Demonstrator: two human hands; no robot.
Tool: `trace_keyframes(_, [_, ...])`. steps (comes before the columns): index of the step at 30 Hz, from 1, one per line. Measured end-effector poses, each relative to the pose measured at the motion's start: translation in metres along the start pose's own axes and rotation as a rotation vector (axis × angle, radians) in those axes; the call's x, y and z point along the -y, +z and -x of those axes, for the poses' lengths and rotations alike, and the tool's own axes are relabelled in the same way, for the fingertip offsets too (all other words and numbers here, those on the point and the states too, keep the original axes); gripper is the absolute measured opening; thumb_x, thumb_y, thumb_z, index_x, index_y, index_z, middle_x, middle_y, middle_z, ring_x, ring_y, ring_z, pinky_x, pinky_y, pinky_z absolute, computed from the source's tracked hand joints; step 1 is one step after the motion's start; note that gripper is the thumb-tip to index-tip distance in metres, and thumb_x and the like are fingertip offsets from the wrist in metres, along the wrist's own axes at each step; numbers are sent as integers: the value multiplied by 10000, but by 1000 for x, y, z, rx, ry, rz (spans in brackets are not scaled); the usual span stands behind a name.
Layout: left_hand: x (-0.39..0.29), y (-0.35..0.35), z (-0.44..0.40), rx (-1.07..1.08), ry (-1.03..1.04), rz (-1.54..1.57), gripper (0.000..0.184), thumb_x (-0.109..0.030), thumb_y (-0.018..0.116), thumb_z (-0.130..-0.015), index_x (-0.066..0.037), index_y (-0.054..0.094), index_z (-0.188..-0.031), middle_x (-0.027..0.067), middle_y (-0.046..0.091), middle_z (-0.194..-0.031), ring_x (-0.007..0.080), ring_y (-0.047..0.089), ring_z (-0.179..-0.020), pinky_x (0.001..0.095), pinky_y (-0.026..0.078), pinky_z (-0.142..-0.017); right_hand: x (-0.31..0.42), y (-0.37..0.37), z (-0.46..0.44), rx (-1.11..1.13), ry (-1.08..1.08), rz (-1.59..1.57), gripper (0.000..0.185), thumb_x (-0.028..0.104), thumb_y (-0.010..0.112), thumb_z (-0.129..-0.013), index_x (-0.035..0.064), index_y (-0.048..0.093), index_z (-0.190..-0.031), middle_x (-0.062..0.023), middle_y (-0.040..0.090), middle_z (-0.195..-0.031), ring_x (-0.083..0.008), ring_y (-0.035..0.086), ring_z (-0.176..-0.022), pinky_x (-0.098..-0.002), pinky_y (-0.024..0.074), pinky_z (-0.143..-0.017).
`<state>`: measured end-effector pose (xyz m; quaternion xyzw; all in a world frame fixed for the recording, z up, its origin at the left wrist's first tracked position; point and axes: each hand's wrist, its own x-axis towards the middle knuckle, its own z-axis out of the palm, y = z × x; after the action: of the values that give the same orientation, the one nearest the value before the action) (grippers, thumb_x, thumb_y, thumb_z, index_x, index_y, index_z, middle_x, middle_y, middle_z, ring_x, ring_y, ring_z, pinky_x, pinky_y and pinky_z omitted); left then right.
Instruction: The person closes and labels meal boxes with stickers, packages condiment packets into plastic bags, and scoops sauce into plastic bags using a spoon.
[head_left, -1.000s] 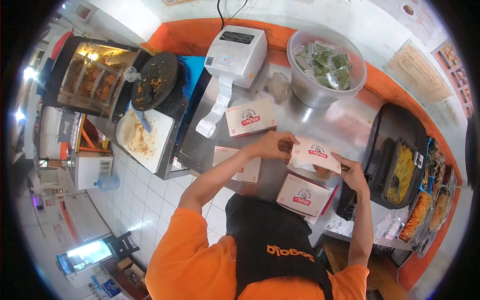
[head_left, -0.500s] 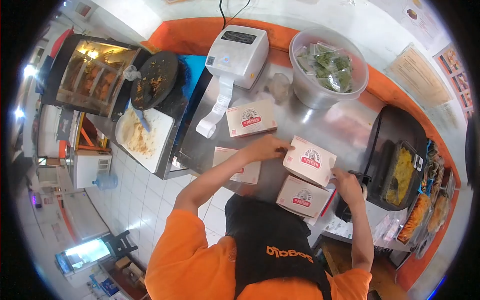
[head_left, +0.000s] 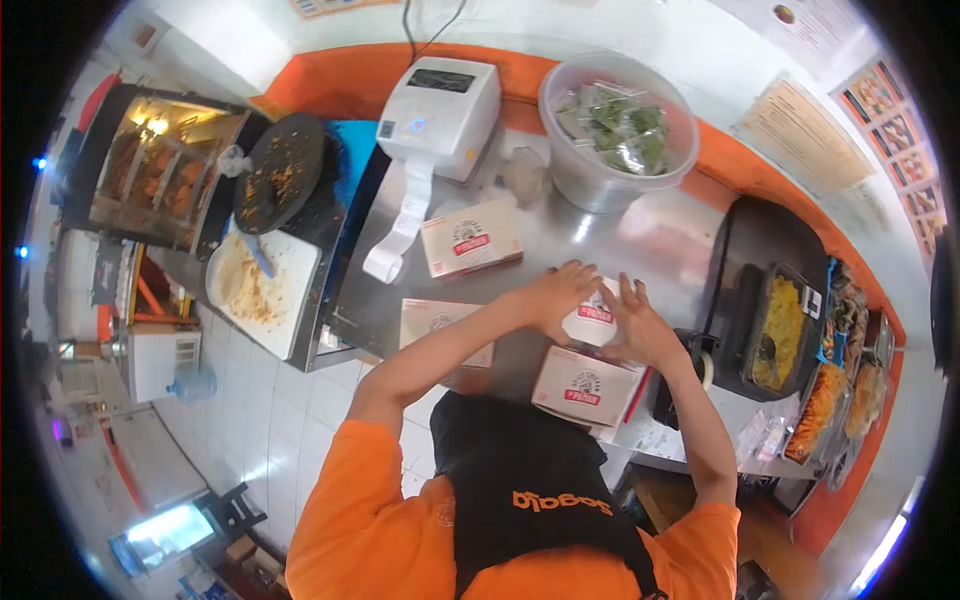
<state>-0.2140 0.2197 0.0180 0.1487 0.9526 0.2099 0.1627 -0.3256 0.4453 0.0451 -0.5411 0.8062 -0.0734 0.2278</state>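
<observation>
Carton (head_left: 592,322) with red lettering sits on the steel counter (head_left: 680,235), the left hand (head_left: 560,298) spread across its left side, the right hand (head_left: 640,325) spread over its right. Another box (head_left: 588,388) stands nearer the black apron (head_left: 525,470); a clear tub (head_left: 600,190) stands beyond.

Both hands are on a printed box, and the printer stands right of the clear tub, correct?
Not quite: in the head view, the printer stands left of the clear tub. The left hand and right hand are on a printed box, as you say.
</observation>
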Motion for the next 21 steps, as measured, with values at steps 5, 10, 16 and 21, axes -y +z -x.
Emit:
trace_keyframes(5, [36, 31, -18, -120, 101, -82, 1088, -467, 823, -773, -13, 295, -1609, 302, 244, -1660, 488, 280, -1523, 555, 311, -1233, -7, -3, -1, -52, -45, 88, 971, 410, 836, -806, 227, 348, -1625, -352, 324, -1596, -615, 374, -1407, -570, 487, -1102])
trace_keyframes(10, [35, 37, -6, -197, 148, -165, 945, -654, 611, -920, -103, 312, -1626, 267, 185, -1692, 506, 213, -1543, 611, 361, -1187, -18, 13, 2, -129, -150, 235, 838, 486, 747, -879, 283, 384, -1607, -328, 295, -1617, -578, 358, -1429, -553, 495, -1095])
trace_keyframes(16, [24, 30, 9, -365, 146, -112, 954, -620, 630, -924, -67, 297, -1627, 238, 200, -1698, 453, 166, -1572, 613, 281, -1223, -10, 21, 7, -136, -98, 253, 876, 603, 682, -875, 257, 377, -1620, -293, 200, -1680, -554, 189, -1529, -643, 207, -1241])
trace_keyframes(21, [43, -6, 64, -807, -140, 226, 871, -413, 738, -905, -27, 345, -1579, 237, 408, -1565, 434, 363, -1457, 582, 287, -1207, 10, 12, 7, -141, -33, 333, 897, 617, 644, -906, 162, 363, -1626, -305, 193, -1681, -542, 168, -1543, -665, 124, -1247])
